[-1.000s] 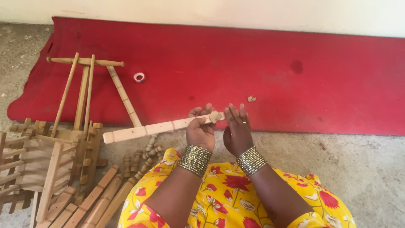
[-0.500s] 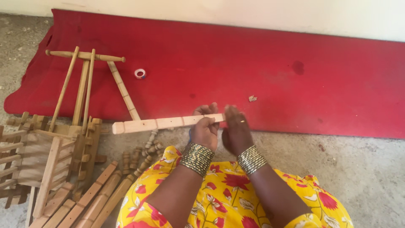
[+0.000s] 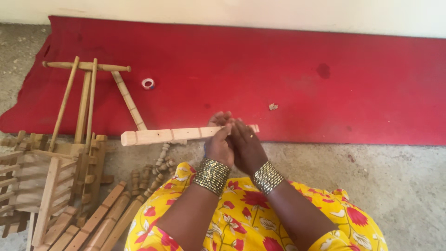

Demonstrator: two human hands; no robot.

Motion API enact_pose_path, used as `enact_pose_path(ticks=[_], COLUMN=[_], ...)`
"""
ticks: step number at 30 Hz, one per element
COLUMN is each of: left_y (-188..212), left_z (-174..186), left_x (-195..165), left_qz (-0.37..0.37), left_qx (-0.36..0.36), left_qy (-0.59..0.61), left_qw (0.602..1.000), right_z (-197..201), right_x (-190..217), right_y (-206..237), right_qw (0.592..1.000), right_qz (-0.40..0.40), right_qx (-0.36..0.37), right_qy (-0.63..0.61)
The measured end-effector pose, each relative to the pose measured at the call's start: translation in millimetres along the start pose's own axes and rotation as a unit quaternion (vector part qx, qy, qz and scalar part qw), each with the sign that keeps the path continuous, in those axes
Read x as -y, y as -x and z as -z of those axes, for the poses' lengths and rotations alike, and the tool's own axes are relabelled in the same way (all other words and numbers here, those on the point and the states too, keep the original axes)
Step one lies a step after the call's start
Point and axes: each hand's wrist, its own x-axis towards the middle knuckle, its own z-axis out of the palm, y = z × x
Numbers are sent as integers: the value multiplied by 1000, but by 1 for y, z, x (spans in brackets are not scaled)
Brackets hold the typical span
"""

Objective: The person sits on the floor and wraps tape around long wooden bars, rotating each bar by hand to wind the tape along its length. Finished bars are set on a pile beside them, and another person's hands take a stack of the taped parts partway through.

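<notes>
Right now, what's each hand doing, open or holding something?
Left hand: closed on the pale wooden bar, near its right end.
Right hand: closed around the same bar's right end.

Rough grey concrete floor (image 3: 395, 186), red mat (image 3: 288, 69) laid beyond, pale wall (image 3: 232, 9) at back, prob. daylight.

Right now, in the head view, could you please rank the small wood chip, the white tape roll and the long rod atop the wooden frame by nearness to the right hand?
1. Wood chip, just above the right hand on the red mat.
2. White tape roll, up-left.
3. Long rod, far left.
</notes>
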Motion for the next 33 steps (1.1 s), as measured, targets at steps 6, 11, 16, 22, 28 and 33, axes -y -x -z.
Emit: enact_pose_path(ticks=[6,11,16,22,28,33], left_y=[-2,-17,-15,-15,-10,-8], left_z=[2,0,7,14,13,11], left_x=[-10,-25,-18,0,-1,-5], left_qz=[-23,176,136,97,41,46], left_qx=[69,-112,-115,-77,-15,-19], left_qy=[1,-106,-77,-69,-94,-71], left_qw=[997,972,981,990,995,996], right_z=[-2,1,-3,-22,-8,1], right_x=[-54,-83,-70,-18,-41,-62], right_y=[3,11,5,2,2,-1], right_qw=[995,989,986,1000,996,994], right_qz=[-30,-68,-95,-4,-88,-86], right_qx=[-73,-110,-79,-18,-10,-59], right_qy=[55,67,113,7,8,17])
